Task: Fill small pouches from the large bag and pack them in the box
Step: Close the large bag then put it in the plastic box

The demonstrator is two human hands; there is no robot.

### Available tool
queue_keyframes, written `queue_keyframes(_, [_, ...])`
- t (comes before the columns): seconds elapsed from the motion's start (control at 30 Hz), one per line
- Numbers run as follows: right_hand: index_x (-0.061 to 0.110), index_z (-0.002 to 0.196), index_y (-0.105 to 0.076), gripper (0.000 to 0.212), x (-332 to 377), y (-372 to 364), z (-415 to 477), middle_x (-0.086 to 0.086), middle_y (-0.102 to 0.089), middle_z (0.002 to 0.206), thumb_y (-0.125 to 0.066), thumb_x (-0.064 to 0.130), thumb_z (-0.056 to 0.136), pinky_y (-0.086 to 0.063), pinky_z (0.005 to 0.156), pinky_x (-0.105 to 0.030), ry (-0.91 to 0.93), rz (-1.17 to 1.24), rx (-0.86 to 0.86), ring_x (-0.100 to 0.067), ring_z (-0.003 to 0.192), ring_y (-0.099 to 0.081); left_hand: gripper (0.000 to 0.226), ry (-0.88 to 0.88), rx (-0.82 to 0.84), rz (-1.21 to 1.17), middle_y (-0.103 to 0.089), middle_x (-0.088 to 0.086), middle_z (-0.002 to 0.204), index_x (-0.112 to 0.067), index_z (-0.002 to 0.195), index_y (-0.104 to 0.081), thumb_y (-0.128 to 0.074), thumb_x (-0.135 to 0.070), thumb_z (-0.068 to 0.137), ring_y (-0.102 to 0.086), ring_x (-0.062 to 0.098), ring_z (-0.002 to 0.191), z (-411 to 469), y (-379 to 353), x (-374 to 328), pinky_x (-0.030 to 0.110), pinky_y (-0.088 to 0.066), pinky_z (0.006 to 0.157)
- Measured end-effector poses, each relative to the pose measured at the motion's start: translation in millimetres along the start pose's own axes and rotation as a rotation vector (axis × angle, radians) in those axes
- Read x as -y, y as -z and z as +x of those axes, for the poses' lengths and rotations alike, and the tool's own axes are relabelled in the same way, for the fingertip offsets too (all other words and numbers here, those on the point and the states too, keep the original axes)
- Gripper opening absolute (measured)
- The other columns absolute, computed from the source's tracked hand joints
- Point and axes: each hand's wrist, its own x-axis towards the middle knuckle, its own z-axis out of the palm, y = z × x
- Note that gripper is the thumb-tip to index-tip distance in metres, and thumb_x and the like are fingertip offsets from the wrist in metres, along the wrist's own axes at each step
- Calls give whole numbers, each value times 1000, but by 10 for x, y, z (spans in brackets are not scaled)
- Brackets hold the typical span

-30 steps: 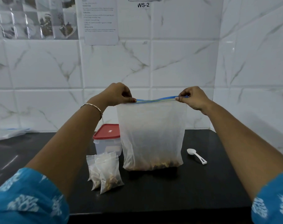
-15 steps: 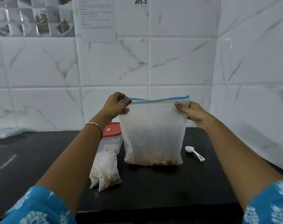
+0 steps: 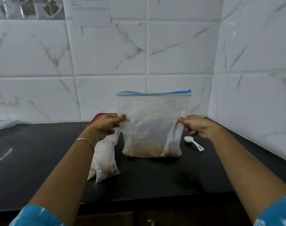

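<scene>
While pinching the large bag (image 3: 153,126) at mid-height on both side edges, holds it upright at centre frame with its base down on the black tabletop (image 3: 41,152). Grips the bag's left edge with the left hand (image 3: 104,126), thumb in front and fingers (image 3: 112,132) curled behind the plastic. Grips the right edge likewise with the right hand (image 3: 196,126), fingers (image 3: 190,130) clenched on a bunched fold of film. Shows a blue strip lying level along the bag's top; cannot tell whether sealed along its whole length. Shows a shallow layer of brownish pieces at the bag's bottom, hazy through the frosted plastic. Has two small pouches (image 3: 105,162) at lower left of the bag, overlapping, just beside the left wrist, with brown contents at their bottoms. Hides most of the box (image 3: 98,117) behind the left hand, with little more than a red lid corner in sight, left of the bag. Has a white spoon (image 3: 193,143) flat on the tabletop right of the bag, just below the right hand, handle toward lower right. Wears a thin bangle (image 3: 85,141) on the left wrist and blue patterned sleeves (image 3: 36,216) at the bottom corners. Further off: a printed sheet (image 3: 90,12) on the tiled wall at upper left, and clear plastic (image 3: 3,123) at the far left edge.
</scene>
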Motion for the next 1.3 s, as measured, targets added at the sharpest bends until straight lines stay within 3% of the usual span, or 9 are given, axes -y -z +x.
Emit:
queue_keyframes(0.17, [5,82,-53,30,112,-158,87,-3,-54,92,-42,23,104,-51,41,-21,-102,359,-42,-14,45,-64,25,154,17,-360,-72,0,67,-12,84,-57,-44,-23,102,-67,16,78,114,-173,-59,45,-52,85])
queue_keyframes(0.37, [1,105,-53,14,231,-361,184,-14,-59,96,-49,12,99,-58,64,-28,-8,572,-252,-29,82,-66,16,54,-390,-560,-62,9,63,-6,79,-52,-47,-8,94,-59,20,63,289,-393,-120,36,-57,69])
queue_keyframes(0.63, [12,61,-43,25,-290,-342,70,-6,-47,62,-63,2,72,-48,54,-31,-4,-244,-336,-18,56,-51,18,-109,-443,487,-56,6,70,-13,69,-50,-65,-4,70,-59,29,75,331,-435,374,39,-57,73])
queue_keyframes(0.7, [15,77,-50,18,-353,-316,-2,-4,-56,74,-67,11,69,-42,57,-31,19,-485,-291,-19,65,-53,19,-141,-377,701,-61,8,89,-12,85,-54,-62,1,73,-59,28,85,321,-483,402,34,-50,74])
queue_keyframes(0.87, [29,137,-45,68,-336,-303,-87,-6,-41,140,-71,26,74,-43,102,-42,225,-1034,-203,-29,131,-37,30,-231,-222,1479,-49,7,124,-21,115,-59,-54,-9,87,-47,28,119,211,-648,275,44,-40,98])
queue_keyframes(0.97, [34,147,-35,74,-315,-368,-125,2,-5,162,-67,41,81,-12,118,-48,282,-1102,102,-22,148,-5,38,-377,-19,1288,-48,6,136,-22,127,-56,-54,-27,89,-41,26,130,261,-688,260,45,-36,106])
queue_keyframes(1.07, [29,155,-14,91,-419,-453,-126,3,12,162,-67,43,81,6,117,-49,199,-1260,265,-16,149,10,87,-233,252,1307,-32,7,154,-13,146,-35,-65,-60,79,-30,27,142,210,-765,294,41,-27,115])
queue_keyframes(1.23, [26,144,-43,59,-490,-430,-71,3,-34,155,-57,21,87,-14,118,-41,352,-1200,92,-18,144,-27,37,-202,179,1256,-56,7,137,-15,132,-56,-46,-32,100,-51,29,124,224,-694,430,34,-40,103])
queue_keyframes(1.3, [18,109,-69,22,-442,-350,-47,-4,-68,116,-55,19,92,-40,95,-32,381,-1003,25,-24,113,-59,32,-173,157,1120,-63,10,125,-12,124,-62,-45,-28,101,-56,30,115,246,-621,417,33,-42,96])
